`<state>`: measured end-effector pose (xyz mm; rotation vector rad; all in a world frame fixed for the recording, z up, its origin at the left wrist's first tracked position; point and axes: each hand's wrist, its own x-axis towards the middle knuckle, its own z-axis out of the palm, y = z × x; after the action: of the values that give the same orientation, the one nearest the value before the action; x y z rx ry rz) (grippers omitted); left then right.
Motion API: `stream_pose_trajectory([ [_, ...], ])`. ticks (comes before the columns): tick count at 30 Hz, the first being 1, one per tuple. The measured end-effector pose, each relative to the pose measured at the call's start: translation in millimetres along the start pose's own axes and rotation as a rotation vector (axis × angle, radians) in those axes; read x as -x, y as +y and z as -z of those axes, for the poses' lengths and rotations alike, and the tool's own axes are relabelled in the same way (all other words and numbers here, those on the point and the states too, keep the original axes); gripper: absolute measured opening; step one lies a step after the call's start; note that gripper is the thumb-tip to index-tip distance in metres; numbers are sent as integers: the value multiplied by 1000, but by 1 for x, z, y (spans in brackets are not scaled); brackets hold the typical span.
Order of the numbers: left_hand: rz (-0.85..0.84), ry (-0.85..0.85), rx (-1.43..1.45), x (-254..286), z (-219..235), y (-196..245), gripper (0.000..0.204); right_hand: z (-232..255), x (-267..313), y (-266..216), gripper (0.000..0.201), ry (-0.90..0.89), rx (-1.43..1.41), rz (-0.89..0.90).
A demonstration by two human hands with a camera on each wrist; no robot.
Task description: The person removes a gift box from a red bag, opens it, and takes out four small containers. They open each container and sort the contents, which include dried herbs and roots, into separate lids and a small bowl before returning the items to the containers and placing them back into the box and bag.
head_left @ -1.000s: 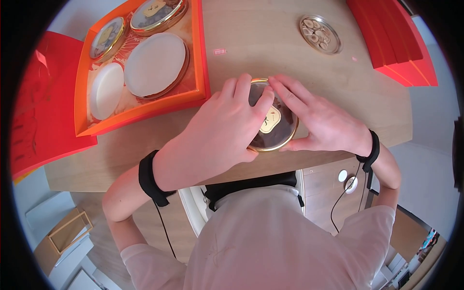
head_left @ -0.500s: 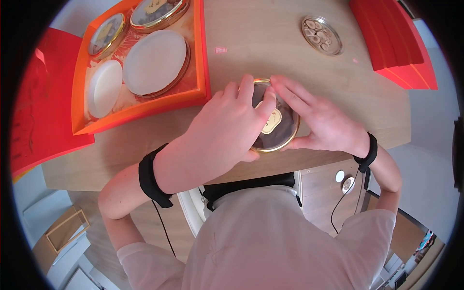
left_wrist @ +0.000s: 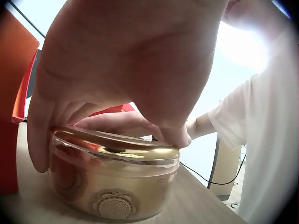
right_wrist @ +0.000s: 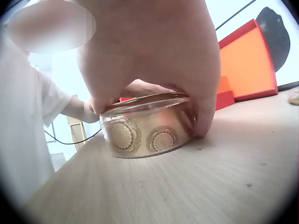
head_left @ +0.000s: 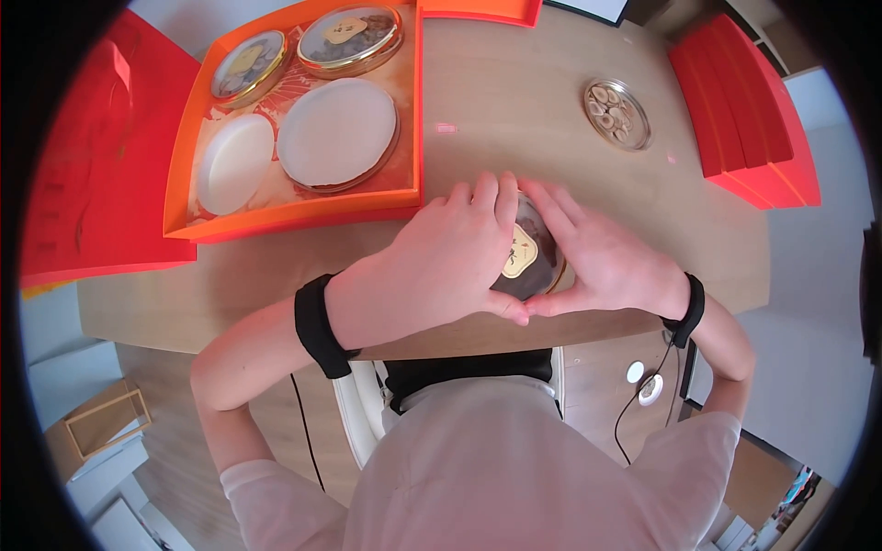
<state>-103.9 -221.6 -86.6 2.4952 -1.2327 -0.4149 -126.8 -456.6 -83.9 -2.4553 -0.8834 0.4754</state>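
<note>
Near the table's front edge stands a round clear jar [head_left: 544,241] with a gold-rimmed lid and a cream label on top. My left hand [head_left: 450,248] grips its left side, fingers over the far rim and thumb at the near rim. From the right, my right hand [head_left: 616,262] holds the same jar, thumb at the near rim close to the left thumb. In the left wrist view the jar's gold lid [left_wrist: 112,144] sits on the clear body. Embossed round patterns mark the jar's wall [right_wrist: 163,139] in the right wrist view.
An orange gift box [head_left: 303,214] at the left holds two gold-rimmed jars [head_left: 349,44] and two white round pieces [head_left: 337,133]. Beyond my right hand lies a clear round container [head_left: 616,114] of pale slices. Red boxes stand at the right [head_left: 749,119] and a large red panel [head_left: 110,174] at the far left.
My left index finger has moved from the lid's top to the far rim beside the other fingers. The left thumb has come close to the right thumb. The head view has shifted.
</note>
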Motion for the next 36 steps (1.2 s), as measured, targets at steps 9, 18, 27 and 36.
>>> stream_pose_trajectory([
  [9,-91,0,-28,-4,-5,-10,134,-9,-1,-2,120,57,193,60],
  [18,-110,50,25,-8,-12,-17,139,-14,-3,-1,122,44,214,50],
  [27,-94,76,25,-4,-12,-14,133,-23,-1,6,123,124,204,103],
  [36,-82,54,58,-3,-9,-10,134,-15,-1,10,125,75,-68,88],
])
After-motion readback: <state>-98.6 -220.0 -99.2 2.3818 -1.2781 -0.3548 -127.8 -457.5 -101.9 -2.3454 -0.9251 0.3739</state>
